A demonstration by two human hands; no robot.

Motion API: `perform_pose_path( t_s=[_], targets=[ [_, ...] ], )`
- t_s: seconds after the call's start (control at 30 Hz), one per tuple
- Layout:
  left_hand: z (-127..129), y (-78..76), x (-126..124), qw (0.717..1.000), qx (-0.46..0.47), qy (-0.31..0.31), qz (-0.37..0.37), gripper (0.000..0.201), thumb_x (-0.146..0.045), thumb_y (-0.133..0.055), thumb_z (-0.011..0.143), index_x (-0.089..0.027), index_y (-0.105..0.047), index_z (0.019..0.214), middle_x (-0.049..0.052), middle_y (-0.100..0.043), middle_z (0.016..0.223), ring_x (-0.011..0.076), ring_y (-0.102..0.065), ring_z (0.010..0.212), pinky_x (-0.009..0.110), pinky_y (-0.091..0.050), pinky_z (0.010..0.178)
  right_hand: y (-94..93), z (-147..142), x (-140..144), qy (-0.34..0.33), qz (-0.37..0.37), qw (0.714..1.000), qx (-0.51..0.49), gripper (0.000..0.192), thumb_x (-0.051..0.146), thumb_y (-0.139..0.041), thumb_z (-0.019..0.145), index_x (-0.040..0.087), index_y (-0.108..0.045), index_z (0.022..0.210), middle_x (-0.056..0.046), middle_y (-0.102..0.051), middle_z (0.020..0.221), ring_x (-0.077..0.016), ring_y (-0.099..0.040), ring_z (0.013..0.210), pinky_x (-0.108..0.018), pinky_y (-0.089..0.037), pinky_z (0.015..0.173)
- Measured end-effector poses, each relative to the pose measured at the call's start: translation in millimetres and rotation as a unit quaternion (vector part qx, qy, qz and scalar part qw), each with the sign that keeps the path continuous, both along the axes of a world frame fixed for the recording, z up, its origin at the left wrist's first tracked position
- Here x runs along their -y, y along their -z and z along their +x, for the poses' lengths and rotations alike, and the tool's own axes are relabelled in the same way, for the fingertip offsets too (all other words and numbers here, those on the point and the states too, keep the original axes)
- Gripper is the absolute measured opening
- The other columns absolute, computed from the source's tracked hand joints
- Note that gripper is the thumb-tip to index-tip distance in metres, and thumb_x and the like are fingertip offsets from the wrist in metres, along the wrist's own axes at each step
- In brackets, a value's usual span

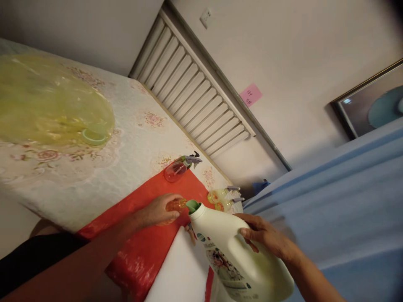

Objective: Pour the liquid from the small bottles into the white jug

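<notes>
My right hand [260,235] is closed round the handle of a big pale-green detergent jug [229,247]. The jug is tilted, and its green spout [193,205] meets or nearly meets the mouth of a small clear bottle [176,205]. Around that bottle my left hand [160,209] is wrapped, over a red plastic sheet [145,235]. Whether liquid is flowing I cannot make out. A clear spray bottle [176,170] with a grey trigger head stands on the sheet's far edge. Two more spray bottles [222,199] with yellowish liquid are beyond the jug's neck.
A flowered tablecloth [132,138] covers the table. A yellow plastic bag [47,100] with a round green cap inside lies at the left. A white block or pad [176,272] is beside the sheet. Behind are a radiator [195,84] and a blue curtain [346,201].
</notes>
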State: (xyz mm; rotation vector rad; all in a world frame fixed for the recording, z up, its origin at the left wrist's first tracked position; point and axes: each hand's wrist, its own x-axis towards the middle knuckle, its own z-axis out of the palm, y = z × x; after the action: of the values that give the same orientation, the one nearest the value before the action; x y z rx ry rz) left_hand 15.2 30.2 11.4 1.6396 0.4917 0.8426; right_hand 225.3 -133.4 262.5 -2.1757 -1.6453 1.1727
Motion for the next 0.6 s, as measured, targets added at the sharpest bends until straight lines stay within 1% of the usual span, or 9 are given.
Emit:
perform_pose_path(
  t_s=[0.17, 0.33, 0.47, 0.6],
  targets=[
    [1.0, 1.5, -1.5, 1.000, -0.010, -0.006, 0.001, 0.050, -0.028, -0.066, 0.071, -0.018, -0.058, 0.119, 0.009, -0.066, 0.126, 0.0273, -0.059, 0.118, 0.036, -0.046, 0.101, 0.0, -1.1, -1.2, 0.001, -0.002, 1.000, -0.004, 0.054, 0.050, -0.064, 0.083, 0.013, -0.061, 0.123, -0.001, -0.054, 0.071, -0.0093, -0.042, 0.053, -0.020, -0.035, 0.043],
    [1.9, 1.9, -1.3, 1.000, -0.010, -0.002, 0.001, 0.047, -0.030, -0.066, 0.071, -0.022, -0.060, 0.116, 0.005, -0.068, 0.123, 0.0273, -0.061, 0.116, 0.035, -0.048, 0.098, -0.7, -0.8, -0.8, -0.003, -0.003, 1.000, 0.001, 0.054, 0.050, -0.063, 0.084, 0.013, -0.061, 0.123, -0.001, -0.055, 0.073, -0.0091, -0.042, 0.052, -0.021, -0.035, 0.044],
    [1.5, 0.9, -0.7, 1.000, -0.005, -0.002, -0.001, 0.047, -0.029, -0.065, 0.072, -0.022, -0.058, 0.117, 0.006, -0.067, 0.124, 0.0263, -0.061, 0.114, 0.034, -0.049, 0.097, -1.0, -0.5, -0.5, -0.006, -0.004, 1.000, 0.004, 0.055, 0.052, -0.063, 0.083, 0.013, -0.061, 0.123, -0.002, -0.056, 0.073, -0.0097, -0.042, 0.053, -0.021, -0.036, 0.044],
    [0.4, -1.3, -0.4, 1.000, -0.004, 0.001, 0.002, 0.044, -0.029, -0.066, 0.071, -0.023, -0.060, 0.114, 0.003, -0.069, 0.119, 0.0284, -0.060, 0.115, 0.037, -0.047, 0.099, -1.6, -1.2, -1.0, -0.004, -0.005, 1.000, 0.008, 0.056, 0.054, -0.063, 0.083, 0.014, -0.062, 0.123, -0.002, -0.056, 0.073, -0.0099, -0.043, 0.053, -0.021, -0.036, 0.044]
  ],
)
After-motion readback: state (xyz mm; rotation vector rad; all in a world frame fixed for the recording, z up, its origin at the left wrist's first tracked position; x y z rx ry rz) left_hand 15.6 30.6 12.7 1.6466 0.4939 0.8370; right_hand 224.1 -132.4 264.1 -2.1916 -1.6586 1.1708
